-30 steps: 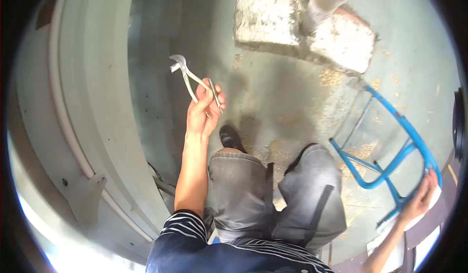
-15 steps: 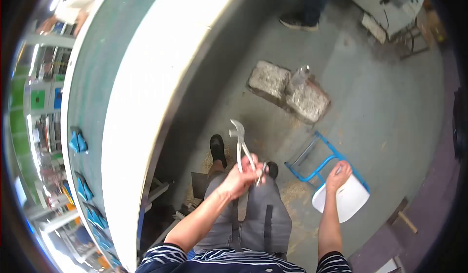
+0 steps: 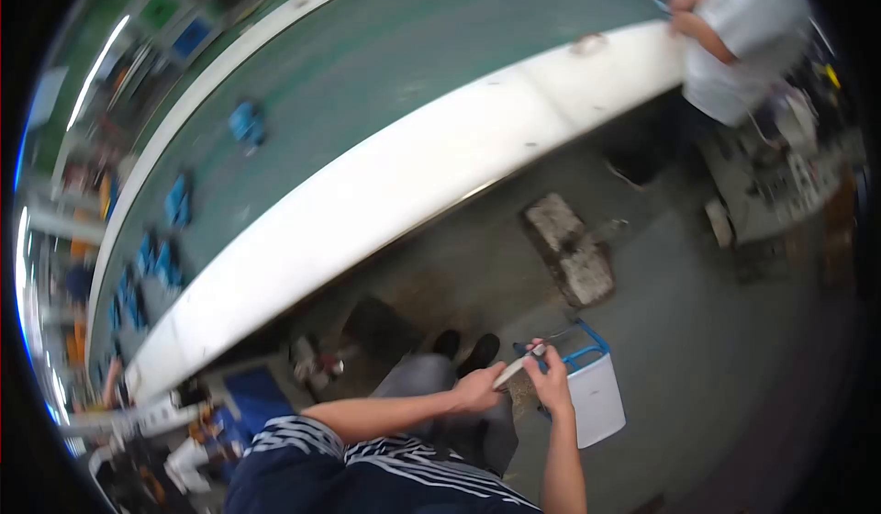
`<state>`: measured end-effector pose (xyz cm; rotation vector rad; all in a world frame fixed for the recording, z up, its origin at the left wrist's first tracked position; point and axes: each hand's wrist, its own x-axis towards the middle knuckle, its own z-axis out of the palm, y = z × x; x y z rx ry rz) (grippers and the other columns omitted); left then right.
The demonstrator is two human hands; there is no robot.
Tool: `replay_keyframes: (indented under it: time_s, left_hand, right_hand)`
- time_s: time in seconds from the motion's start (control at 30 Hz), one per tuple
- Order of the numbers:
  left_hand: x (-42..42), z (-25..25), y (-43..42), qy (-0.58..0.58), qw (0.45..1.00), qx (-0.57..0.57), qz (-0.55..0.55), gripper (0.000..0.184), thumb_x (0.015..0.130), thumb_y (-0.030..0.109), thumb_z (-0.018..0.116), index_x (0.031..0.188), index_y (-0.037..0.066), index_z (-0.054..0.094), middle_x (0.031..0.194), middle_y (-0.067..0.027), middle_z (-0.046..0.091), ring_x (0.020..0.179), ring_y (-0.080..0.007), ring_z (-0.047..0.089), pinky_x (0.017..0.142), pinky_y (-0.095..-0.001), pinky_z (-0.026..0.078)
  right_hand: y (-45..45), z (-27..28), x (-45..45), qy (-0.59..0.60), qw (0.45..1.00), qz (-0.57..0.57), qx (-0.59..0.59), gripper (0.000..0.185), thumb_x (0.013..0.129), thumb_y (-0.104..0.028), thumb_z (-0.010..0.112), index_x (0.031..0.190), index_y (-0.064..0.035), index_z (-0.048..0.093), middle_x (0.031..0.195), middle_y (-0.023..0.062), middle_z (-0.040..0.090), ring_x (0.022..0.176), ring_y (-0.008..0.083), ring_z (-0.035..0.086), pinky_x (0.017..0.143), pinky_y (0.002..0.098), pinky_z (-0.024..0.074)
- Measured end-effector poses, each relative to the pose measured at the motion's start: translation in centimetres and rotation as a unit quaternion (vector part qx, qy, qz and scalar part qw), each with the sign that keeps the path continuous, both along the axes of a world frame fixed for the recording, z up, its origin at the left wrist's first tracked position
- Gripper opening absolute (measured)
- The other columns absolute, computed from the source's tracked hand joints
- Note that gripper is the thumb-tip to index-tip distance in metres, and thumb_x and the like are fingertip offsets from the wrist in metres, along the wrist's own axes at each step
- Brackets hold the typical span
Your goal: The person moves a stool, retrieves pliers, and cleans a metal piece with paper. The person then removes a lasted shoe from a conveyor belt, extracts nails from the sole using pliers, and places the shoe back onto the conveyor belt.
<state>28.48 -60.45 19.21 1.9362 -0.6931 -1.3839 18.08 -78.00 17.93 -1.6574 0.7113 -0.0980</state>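
Observation:
My left hand (image 3: pixel 479 388) is closed round the light handles of the metal pincers (image 3: pixel 514 368), above my lap. Just right of it, my right hand (image 3: pixel 551 378) has its fingers at the head end of the tool, where a small metal piece also seems to show; blur hides which finger touches what. Beyond my right hand stands a blue-framed stool (image 3: pixel 595 334) with a white seat (image 3: pixel 596 402).
A long white-edged table (image 3: pixel 367 193) curves across ahead, with blue pieces (image 3: pixel 246 124) on its green top. Two rough blocks (image 3: pixel 585 271) lie on the floor. A person in a white shirt (image 3: pixel 748 41) stands at the upper right, near a cluttered workbench (image 3: pixel 789 193).
The view has swung round to the table. My right hand has let go of the stool and come to the pincers in my left hand.

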Motion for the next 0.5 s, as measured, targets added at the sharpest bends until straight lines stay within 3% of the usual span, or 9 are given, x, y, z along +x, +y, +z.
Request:
replay_keyframes:
  time_s: [0.07, 0.13, 0.2, 0.33, 0.43, 0.5]
  left_hand:
    - [-2.1, 1.1, 0.5, -0.041, 0.999, 0.006, 0.006, 0.038, 0.082, 0.011, 0.064, 0.118, 0.007, 0.052, 0.096, -0.0257, 0.070, 0.098, -0.0473, 0.068, 0.082, -0.0572, 0.052]
    - [-3.7, 3.8, 1.5, -0.035, 0.999, 0.027, 0.019, 0.046, 0.081, 0.006, 0.062, 0.125, 0.006, 0.050, 0.102, -0.0251, 0.070, 0.101, -0.0459, 0.068, 0.084, -0.0566, 0.052]
    - [-6.5, 4.5, 2.9, -0.057, 0.996, -0.015, 0.062, 0.044, 0.085, 0.009, 0.063, 0.126, 0.007, 0.049, 0.100, -0.0252, 0.070, 0.098, -0.0469, 0.067, 0.081, -0.0579, 0.050]
    - [-10.4, 7.9, 4.5, -0.089, 0.980, -0.064, 0.168, 0.053, 0.081, 0.005, 0.063, 0.132, 0.009, 0.047, 0.104, -0.0224, 0.071, 0.099, -0.0455, 0.067, 0.082, -0.0565, 0.052]
    - [-15.7, 9.1, 5.9, -0.131, 0.968, -0.105, 0.187, 0.057, 0.082, 0.003, 0.062, 0.136, 0.010, 0.046, 0.105, -0.0195, 0.072, 0.099, -0.0441, 0.068, 0.083, -0.0548, 0.052]
    - [-22.0, 5.2, 6.9, -0.144, 0.970, -0.100, 0.166, 0.067, 0.084, 0.002, 0.061, 0.147, 0.013, 0.042, 0.101, -0.0152, 0.071, 0.091, -0.0409, 0.069, 0.081, -0.0510, 0.053]
  right_hand:
    - [2.4, 1.2, -0.5, 0.065, 0.994, -0.053, 0.071, 0.021, 0.102, -0.021, 0.064, 0.113, -0.0037, 0.059, 0.105, 0.0099, 0.070, 0.099, 0.0186, 0.068, 0.091, 0.0322, 0.0523]
    - [4.6, 3.3, -0.6, 0.000, 0.979, -0.131, 0.155, 0.024, 0.102, -0.016, 0.064, 0.118, -0.0028, 0.053, 0.100, 0.0097, 0.068, 0.093, 0.0180, 0.067, 0.084, 0.0327, 0.0533]
    - [6.3, 4.7, -1.1, -0.029, 0.972, -0.142, 0.186, 0.024, 0.103, -0.013, 0.061, 0.122, -0.0027, 0.050, 0.094, 0.0085, 0.066, 0.088, 0.0182, 0.065, 0.082, 0.0333, 0.0537]
    - [10.0, 9.5, -2.0, -0.157, 0.942, -0.175, 0.241, 0.028, 0.104, -0.012, 0.058, 0.128, -0.0023, 0.047, 0.084, 0.0058, 0.061, 0.082, 0.0177, 0.063, 0.080, 0.0351, 0.0546]
    - [7.4, 13.0, -6.5, -0.285, 0.939, -0.133, 0.139, 0.029, 0.108, -0.020, 0.055, 0.132, -0.0042, 0.050, 0.087, 0.0043, 0.060, 0.085, 0.0180, 0.063, 0.085, 0.0360, 0.0557]
    - [3.2, 16.5, -11.7, -0.330, 0.920, -0.173, 0.122, 0.033, 0.110, -0.027, 0.051, 0.137, -0.0078, 0.048, 0.086, 0.0031, 0.057, 0.081, 0.0160, 0.060, 0.081, 0.0340, 0.0543]
